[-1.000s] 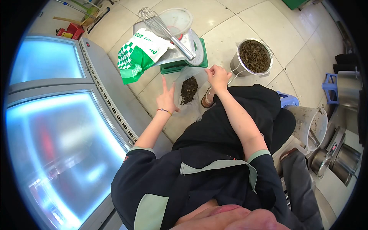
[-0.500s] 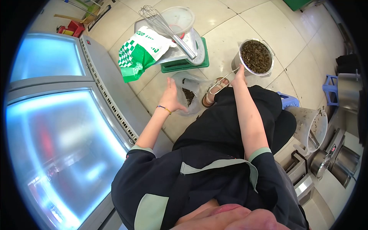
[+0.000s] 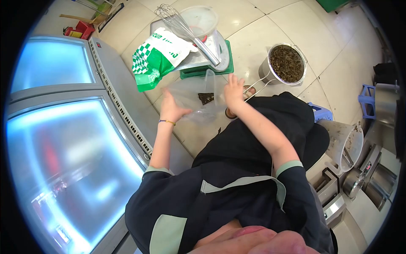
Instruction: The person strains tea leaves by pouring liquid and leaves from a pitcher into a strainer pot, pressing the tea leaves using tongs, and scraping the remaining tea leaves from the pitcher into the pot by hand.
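A clear plastic bag (image 3: 190, 95) lies on the floor by my feet, with a clump of dark leaves (image 3: 206, 98) in it. My left hand (image 3: 170, 106) is against the bag's left side, fingers stretched up and thumb apart. At the bag's right edge is my right hand (image 3: 234, 92), its fingers spread; whether it touches the film I cannot tell. Farther right stands a metal pot (image 3: 265, 70) topped with dark, wet-looking leaves (image 3: 287, 63). A long wire handle (image 3: 259, 89) sticks out from it toward my knees.
Ahead, a platform scale (image 3: 224, 63) carries a whisk (image 3: 188, 34), a translucent tub (image 3: 203, 19) and a green-and-white bag (image 3: 154, 59). A lit glass-door fridge (image 3: 72, 161) stands left. To the right are a blue stool (image 3: 319, 112) and a leaf-smeared plastic bucket (image 3: 342, 139).
My right hand has let go of the pot's wire handle and moved left to the plastic bag. My left hand has shifted left, and the bag is spread wider.
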### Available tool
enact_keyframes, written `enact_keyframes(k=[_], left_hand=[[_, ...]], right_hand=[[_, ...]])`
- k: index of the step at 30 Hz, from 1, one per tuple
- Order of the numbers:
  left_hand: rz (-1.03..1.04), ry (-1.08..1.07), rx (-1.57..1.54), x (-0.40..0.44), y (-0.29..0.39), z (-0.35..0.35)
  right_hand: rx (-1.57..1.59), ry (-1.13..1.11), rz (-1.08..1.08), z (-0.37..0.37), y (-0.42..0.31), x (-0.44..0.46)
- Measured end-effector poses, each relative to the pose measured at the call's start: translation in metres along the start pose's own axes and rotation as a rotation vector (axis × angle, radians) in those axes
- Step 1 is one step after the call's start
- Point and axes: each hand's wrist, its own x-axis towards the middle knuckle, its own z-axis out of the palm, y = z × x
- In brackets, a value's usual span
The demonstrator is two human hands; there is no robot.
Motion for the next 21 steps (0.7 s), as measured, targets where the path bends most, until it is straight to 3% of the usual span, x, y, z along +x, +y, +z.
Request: enact_keyframes(k=[2,5,8,11,12,14,17,19,20,21], left_hand=[[-0.004,0.086,0.025,-0.014,0.004,-0.006],[0.126,0.204,0.16,-0.019,-0.01,0.029],[0.05,0.164,0.091,-0.018,-0.002,0.046],[-0.183,0.048,0.03,-0.019,0.014,0.03],[-0.149,0.09,0.206,-0.022,0.023,0.021],[-0.069,0.182,0.545,-0.025,0.04,0.007],[0.364,0.226,0.878,0.003,0.025,0.012],[0.477,0.01,0.929,0.019,0.031,0.019],[0.539,-0.058,0.984,0.03,0.022,0.029],[0.515,-0.042,0.781,0.051,-0.017,0.057]], right_hand=[[0.1,-0.037,-0.041,-0.022,0.023,-0.003],[0.745,-0.227,0.072,-0.012,0.007,0.0],[0.692,-0.56,0.038,0.007,-0.021,0.004],[0.481,-0.376,-0.04,0.023,-0.021,-0.011],[0.52,-0.304,-0.033,0.03,-0.021,-0.011],[0.586,-0.149,-0.015,0.042,-0.016,-0.005],[0.592,-0.019,-0.023,0.012,-0.017,-0.007],[0.683,-0.031,0.028,0.018,-0.015,0.009],[0.641,0.193,-0.019,0.028,-0.013,0.004],[0.611,0.305,0.003,0.056,-0.018,0.018]])
